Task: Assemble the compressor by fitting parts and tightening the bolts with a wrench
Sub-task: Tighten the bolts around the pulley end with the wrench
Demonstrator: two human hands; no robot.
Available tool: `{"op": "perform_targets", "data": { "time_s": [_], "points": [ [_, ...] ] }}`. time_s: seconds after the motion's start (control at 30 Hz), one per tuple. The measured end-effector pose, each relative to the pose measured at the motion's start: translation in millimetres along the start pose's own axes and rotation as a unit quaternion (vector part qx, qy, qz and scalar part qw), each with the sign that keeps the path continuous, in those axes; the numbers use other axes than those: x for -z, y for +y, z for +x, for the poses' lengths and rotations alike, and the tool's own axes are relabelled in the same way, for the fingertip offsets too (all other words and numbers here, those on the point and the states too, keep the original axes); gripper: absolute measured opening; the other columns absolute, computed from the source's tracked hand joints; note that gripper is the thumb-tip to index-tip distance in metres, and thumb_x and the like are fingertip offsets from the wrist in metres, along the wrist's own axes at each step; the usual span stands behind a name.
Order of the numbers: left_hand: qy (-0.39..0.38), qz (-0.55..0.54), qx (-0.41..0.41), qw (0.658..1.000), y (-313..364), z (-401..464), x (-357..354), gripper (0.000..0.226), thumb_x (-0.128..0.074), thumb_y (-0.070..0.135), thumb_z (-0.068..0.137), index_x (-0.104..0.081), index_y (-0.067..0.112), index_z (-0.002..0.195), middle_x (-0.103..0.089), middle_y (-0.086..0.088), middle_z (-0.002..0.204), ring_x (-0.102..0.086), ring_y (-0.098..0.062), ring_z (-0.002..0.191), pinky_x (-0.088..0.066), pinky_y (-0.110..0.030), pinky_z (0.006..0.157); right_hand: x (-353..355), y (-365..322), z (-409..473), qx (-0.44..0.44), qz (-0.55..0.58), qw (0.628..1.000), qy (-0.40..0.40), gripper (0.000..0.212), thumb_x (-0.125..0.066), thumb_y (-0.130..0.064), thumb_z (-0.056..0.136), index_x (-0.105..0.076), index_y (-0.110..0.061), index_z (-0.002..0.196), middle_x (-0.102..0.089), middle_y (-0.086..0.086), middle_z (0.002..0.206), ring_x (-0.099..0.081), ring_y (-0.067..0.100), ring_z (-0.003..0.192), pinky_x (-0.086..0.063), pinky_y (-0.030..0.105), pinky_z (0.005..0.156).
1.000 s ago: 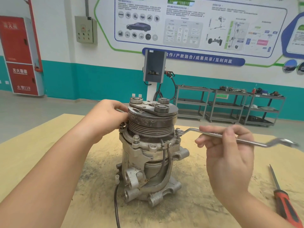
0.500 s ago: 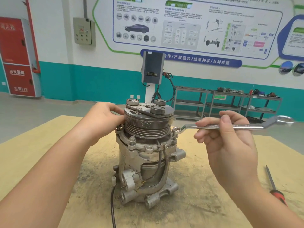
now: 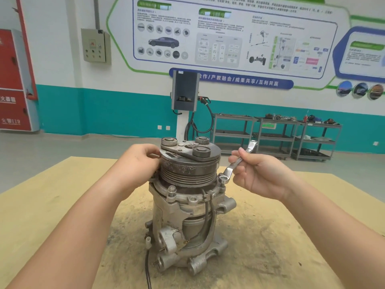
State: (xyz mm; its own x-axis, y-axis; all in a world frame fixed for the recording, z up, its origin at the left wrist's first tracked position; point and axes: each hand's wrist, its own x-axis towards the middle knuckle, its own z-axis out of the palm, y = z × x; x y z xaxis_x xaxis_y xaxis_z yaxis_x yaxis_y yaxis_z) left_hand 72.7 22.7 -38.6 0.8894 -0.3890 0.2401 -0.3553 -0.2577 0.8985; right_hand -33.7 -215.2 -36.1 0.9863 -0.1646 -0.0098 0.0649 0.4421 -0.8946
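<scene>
A grey metal compressor (image 3: 185,222) stands upright on the stained wooden table (image 3: 52,205), its grooved pulley (image 3: 187,170) on top. My left hand (image 3: 137,163) holds the pulley's left side, fingers curled against it. My right hand (image 3: 260,174) grips a silver ring wrench (image 3: 237,161) by its shank. The wrench's ring end sits on a bolt (image 3: 224,180) at the right of the flange. The shank slants up and away toward the far right. Another bolt (image 3: 171,189) stands at the front of the flange.
A black cable (image 3: 148,270) runs from the compressor's base toward me. Beyond the table stand a charging post (image 3: 184,94) and metal shelf carts (image 3: 275,134) along the wall. A red cabinet (image 3: 14,84) is at the far left.
My right hand has swung the wrench handle counter-clockwise round the bolt, from pointing right to pointing away. The view moved closer; the screwdriver on the right has left the frame.
</scene>
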Motion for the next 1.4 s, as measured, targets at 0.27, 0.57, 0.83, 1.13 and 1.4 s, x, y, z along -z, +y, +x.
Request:
{"op": "perform_targets", "data": {
  "time_s": [0.27,0.57,0.83,1.13,1.4],
  "points": [
    [-0.007,-0.019,-0.004,1.000,-1,1,-1,0.020,-0.053,0.005,0.096,-0.071,0.015,0.099,-0.072,-0.003,0.094,-0.066,-0.017,0.080,-0.047,-0.020,0.057,-13,59,-42,0.325,0.039,0.933,0.153,0.023,-0.041,-0.024,0.099,-0.052,-0.005,0.093,-0.073,0.010,0.081,-0.069,0.019,0.065,-0.057,0.024,0.061],
    [0.007,-0.018,0.023,1.000,1,-3,12,0.006,-0.070,0.011,0.085,-0.069,0.016,0.083,-0.068,-0.007,0.082,-0.061,-0.025,0.083,-0.053,-0.046,0.092,-47,94,-65,0.599,-0.467,0.640,0.114,0.014,-0.068,-0.030,0.086,-0.072,-0.017,0.091,-0.071,-0.006,0.098,-0.068,0.006,0.092,-0.054,0.019,0.080],
    [-0.022,-0.023,0.028,0.999,1,-1,16,0.019,-0.060,0.000,0.089,-0.071,0.014,0.084,-0.071,-0.010,0.091,-0.065,-0.027,0.091,-0.053,-0.048,0.093,-61,72,-66,0.571,-0.339,0.726,0.178,0.009,-0.055,-0.028,0.096,-0.062,-0.028,0.101,-0.072,-0.006,0.089,-0.069,0.013,0.078,-0.056,0.023,0.070],
    [-0.030,-0.040,0.047,0.998,-2,5,18,0.004,-0.069,0.007,0.088,-0.070,0.010,0.087,-0.072,-0.014,0.093,-0.066,-0.024,0.087,-0.056,-0.041,0.087,-33,51,-61,0.331,0.072,0.927,0.163,0.015,-0.035,-0.001,0.101,-0.045,-0.010,0.106,-0.070,0.015,0.075,-0.062,0.020,0.056,-0.053,0.026,0.056],
    [-0.035,-0.014,0.030,0.999,0,3,17,0.021,-0.057,-0.004,0.088,-0.073,0.010,0.089,-0.072,-0.013,0.096,-0.067,-0.027,0.096,-0.054,-0.046,0.094,-23,45,-57,0.312,0.024,0.942,0.122,0.013,-0.032,-0.008,0.103,-0.044,-0.010,0.098,-0.069,0.012,0.074,-0.063,0.021,0.058,-0.052,0.026,0.057]
  ]
}}
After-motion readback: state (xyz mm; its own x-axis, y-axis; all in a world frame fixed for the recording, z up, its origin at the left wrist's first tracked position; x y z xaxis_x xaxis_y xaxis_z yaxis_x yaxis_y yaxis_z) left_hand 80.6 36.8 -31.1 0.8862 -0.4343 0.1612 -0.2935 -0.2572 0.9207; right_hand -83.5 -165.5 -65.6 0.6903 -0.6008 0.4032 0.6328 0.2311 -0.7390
